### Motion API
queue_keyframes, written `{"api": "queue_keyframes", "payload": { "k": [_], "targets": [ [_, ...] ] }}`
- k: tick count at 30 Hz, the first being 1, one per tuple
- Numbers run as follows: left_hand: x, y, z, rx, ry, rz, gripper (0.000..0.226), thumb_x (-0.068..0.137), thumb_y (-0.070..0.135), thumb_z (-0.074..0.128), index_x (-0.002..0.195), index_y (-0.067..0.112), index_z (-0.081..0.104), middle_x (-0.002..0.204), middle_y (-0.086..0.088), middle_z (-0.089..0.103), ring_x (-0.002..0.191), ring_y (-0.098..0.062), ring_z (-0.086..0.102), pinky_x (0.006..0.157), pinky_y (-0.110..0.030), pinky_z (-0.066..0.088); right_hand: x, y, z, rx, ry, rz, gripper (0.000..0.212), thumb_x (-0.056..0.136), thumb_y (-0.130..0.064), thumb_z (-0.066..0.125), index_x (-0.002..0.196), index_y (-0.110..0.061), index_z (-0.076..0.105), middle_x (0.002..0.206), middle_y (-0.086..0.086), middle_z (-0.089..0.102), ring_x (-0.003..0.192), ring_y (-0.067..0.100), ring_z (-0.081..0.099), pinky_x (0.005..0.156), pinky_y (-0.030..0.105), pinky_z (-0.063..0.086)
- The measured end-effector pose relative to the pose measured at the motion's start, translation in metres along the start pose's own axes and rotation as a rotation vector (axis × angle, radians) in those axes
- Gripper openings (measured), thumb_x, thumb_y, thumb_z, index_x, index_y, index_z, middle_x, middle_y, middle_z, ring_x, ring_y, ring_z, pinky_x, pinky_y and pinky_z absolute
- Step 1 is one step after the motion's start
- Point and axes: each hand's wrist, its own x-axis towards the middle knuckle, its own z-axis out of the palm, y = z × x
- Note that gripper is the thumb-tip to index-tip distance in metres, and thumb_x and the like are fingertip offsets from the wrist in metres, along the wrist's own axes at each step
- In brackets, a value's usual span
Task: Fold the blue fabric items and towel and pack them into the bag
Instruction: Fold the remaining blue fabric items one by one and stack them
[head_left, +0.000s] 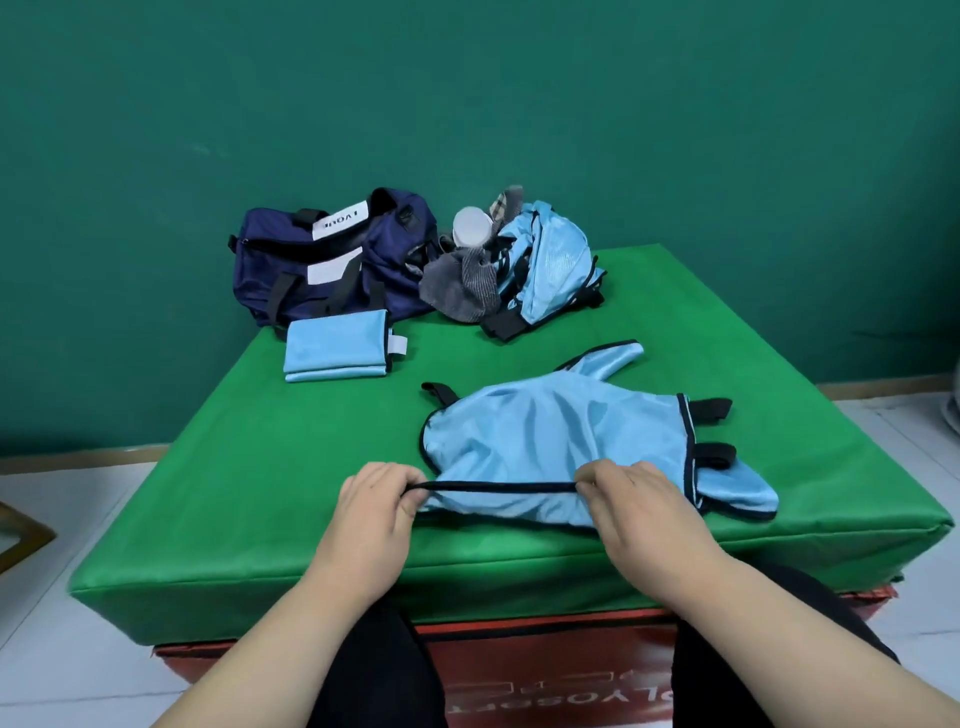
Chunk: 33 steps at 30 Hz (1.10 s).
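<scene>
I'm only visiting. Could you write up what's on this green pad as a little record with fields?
surface: green pad
being worked: blue cloth, spread out and unfolded
hands: left hand and right hand each pinch its black-trimmed near edge
done: folded piece, just in front of the bag
bag: navy, far left of the pad
waiting: blue heap with grey towel, right of the bag

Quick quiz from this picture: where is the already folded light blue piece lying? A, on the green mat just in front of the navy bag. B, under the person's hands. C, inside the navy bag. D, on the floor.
A: the folded light blue piece lies flat on the green mat, directly in front of the navy bag.
</scene>
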Motion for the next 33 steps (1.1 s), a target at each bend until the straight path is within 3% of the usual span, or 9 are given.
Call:
{"api": "queue_keyframes", "payload": {
  "k": [3, 5, 8, 11, 13, 16, 19, 28, 33],
  "targets": [
    [0.019, 0.016, -0.033, -0.031, 0.016, 0.033, 0.025, 0.094, 0.038, 0.049, 0.092, 0.023, 0.069, 0.084, 0.028, 0.053, 0.084, 0.0, 0.048, 0.076, -0.023, 0.039, 0.015, 0.0, -0.041, 0.081, -0.127, 0.037, 0.021, 0.093, -0.051, 0.059, 0.097, -0.031, 0.064, 0.076, -0.017, 0.062, 0.076, 0.011, 0.053, 0.065, 0.026, 0.041],
    [0.036, 0.029, -0.062, -0.019, 0.019, 0.015, 0.011, 0.096, 0.025, 0.06, 0.095, 0.026, 0.071, 0.087, 0.029, 0.058, 0.088, 0.005, 0.052, 0.076, -0.01, 0.037, 0.024, 0.0, -0.068, 0.087, -0.071, -0.022, 0.021, 0.085, -0.052, 0.07, 0.093, -0.033, 0.067, 0.08, -0.021, 0.063, 0.076, 0.005, 0.055, 0.064, 0.021, 0.041],
    [0.057, 0.053, -0.108, 0.019, 0.049, 0.018, 0.015, 0.095, 0.021, 0.063, 0.102, 0.03, 0.073, 0.092, 0.036, 0.056, 0.09, 0.009, 0.054, 0.079, -0.001, 0.033, 0.039, -0.008, -0.106, 0.074, -0.049, -0.074, 0.015, 0.088, -0.045, 0.07, 0.095, -0.033, 0.067, 0.079, -0.027, 0.056, 0.077, -0.001, 0.055, 0.07, 0.024, 0.046],
    [0.072, 0.079, -0.152, 0.056, 0.091, 0.054, 0.016, 0.095, 0.022, 0.064, 0.105, 0.028, 0.075, 0.091, 0.04, 0.053, 0.097, 0.001, 0.056, 0.081, 0.002, 0.031, 0.047, -0.015, -0.141, 0.098, -0.036, -0.073, 0.008, 0.092, -0.04, 0.066, 0.097, -0.034, 0.066, 0.082, -0.028, 0.058, 0.083, -0.001, 0.056, 0.073, 0.016, 0.042],
    [0.08, 0.095, -0.18, 0.102, 0.094, 0.095, 0.016, 0.096, 0.024, 0.063, 0.105, 0.029, 0.074, 0.09, 0.039, 0.054, 0.097, -0.001, 0.056, 0.082, 0.001, 0.032, 0.048, -0.018, -0.163, 0.112, -0.003, -0.059, 0.006, 0.093, -0.038, 0.065, 0.095, -0.033, 0.067, 0.085, -0.023, 0.063, 0.085, 0.0, 0.058, 0.075, 0.018, 0.044],
    [0.088, 0.117, -0.218, 0.147, 0.107, 0.115, 0.015, 0.097, 0.029, 0.059, 0.102, 0.034, 0.073, 0.094, 0.028, 0.063, 0.097, -0.003, 0.059, 0.083, -0.018, 0.04, 0.048, -0.024, -0.192, 0.098, 0.022, -0.06, 0.004, 0.094, -0.033, 0.065, 0.097, -0.032, 0.068, 0.088, -0.024, 0.064, 0.088, -0.001, 0.057, 0.077, 0.018, 0.043],
    [0.093, 0.137, -0.252, 0.199, 0.122, 0.132, 0.014, 0.099, 0.033, 0.056, 0.094, 0.038, 0.068, 0.091, 0.025, 0.065, 0.092, -0.006, 0.06, 0.08, -0.026, 0.044, 0.047, -0.032, -0.221, 0.071, 0.013, -0.057, 0.007, 0.096, -0.032, 0.062, 0.099, -0.035, 0.067, 0.091, -0.026, 0.064, 0.092, -0.006, 0.056, 0.078, 0.014, 0.041],
    [0.087, 0.184, -0.334, 0.247, 0.227, 0.136, 0.014, 0.098, 0.03, 0.057, 0.089, 0.036, 0.065, 0.086, 0.024, 0.065, 0.084, 0.005, 0.056, 0.07, -0.009, 0.037, 0.016, -0.048, -0.274, 0.247, 0.013, 0.005, 0.026, 0.09, -0.018, 0.069, 0.09, -0.044, 0.07, 0.088, -0.028, 0.07, 0.084, -0.001, 0.066, 0.075, 0.016, 0.049],
    [0.083, 0.197, -0.36, 0.267, 0.268, 0.111, 0.014, 0.098, 0.029, 0.057, 0.09, 0.031, 0.068, 0.085, 0.018, 0.067, 0.084, -0.009, 0.059, 0.073, -0.026, 0.04, 0.009, -0.041, -0.274, 0.285, 0.065, 0.08, 0.026, 0.087, -0.009, 0.066, 0.082, -0.034, 0.073, 0.074, -0.018, 0.071, 0.065, -0.001, 0.06, 0.066, 0.021, 0.049]
  ]
}}
